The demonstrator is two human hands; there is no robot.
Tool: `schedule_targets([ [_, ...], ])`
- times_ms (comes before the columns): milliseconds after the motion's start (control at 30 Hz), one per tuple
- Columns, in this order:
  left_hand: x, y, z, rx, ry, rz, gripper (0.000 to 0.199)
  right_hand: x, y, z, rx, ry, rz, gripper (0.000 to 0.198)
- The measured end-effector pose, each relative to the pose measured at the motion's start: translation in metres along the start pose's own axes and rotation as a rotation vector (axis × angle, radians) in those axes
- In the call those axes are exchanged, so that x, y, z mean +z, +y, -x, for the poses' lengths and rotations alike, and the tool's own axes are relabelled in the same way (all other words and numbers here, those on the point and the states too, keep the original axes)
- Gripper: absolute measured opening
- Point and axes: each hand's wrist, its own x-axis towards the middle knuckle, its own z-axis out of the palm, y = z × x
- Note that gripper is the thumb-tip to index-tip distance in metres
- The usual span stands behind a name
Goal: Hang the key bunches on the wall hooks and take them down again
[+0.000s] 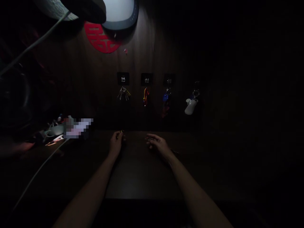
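Over the dark wooden desktop [133, 171], my left hand [115, 144] is closed, its fingers pinched round a small dark and yellowish thing [120, 133] too dim to name. To its right, my right hand [161, 146] has its fingers curled inward with a faint glint among them; what they hold cannot be made out. Another small glinting thing [175, 152] lies beside my right wrist. On the wall ahead, a bunch of keys [123, 93] hangs from the leftmost hook, followed by a red and yellow cord [145, 96], a blue key tag [166, 96] and a white fan-shaped pendant [190, 106].
A lamp head [120, 12] overhangs the upper left, partly covering a round red paper cut-out [102, 39]. Pale cables [35, 46] cross the left side. A blurred-out pale item [79, 128] and clutter sit on the desk's left. The surroundings are very dark.
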Motion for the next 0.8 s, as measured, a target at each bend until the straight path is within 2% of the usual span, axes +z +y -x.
schedule_targets([
  [133,-0.001,0.001,0.000,-0.017,-0.013,0.013,0.046,-0.003,0.000,-0.002,0.009,0.006,-0.045,0.035],
  [267,-0.001,0.004,0.003,0.076,-0.056,-0.194,0.038,-0.003,-0.001,-0.001,0.021,0.036,-0.005,0.026],
  [333,0.000,0.006,0.007,0.124,-0.140,-0.356,0.034,-0.003,-0.001,-0.001,0.002,0.059,-0.008,0.024],
  [433,0.001,0.007,0.013,0.180,-0.334,-0.573,0.030,-0.004,-0.002,-0.002,-0.038,0.112,-0.060,0.029],
  [533,0.002,0.010,0.018,0.323,-0.455,-0.712,0.028,-0.004,-0.004,-0.002,-0.063,0.132,-0.114,0.035],
  [667,0.003,0.018,0.024,0.465,-0.439,-0.679,0.029,0.001,-0.005,0.002,-0.074,0.056,-0.108,0.034],
  [800,0.008,0.021,0.031,0.447,-0.443,-0.449,0.033,0.010,-0.002,0.006,-0.024,-0.040,-0.029,0.029],
])
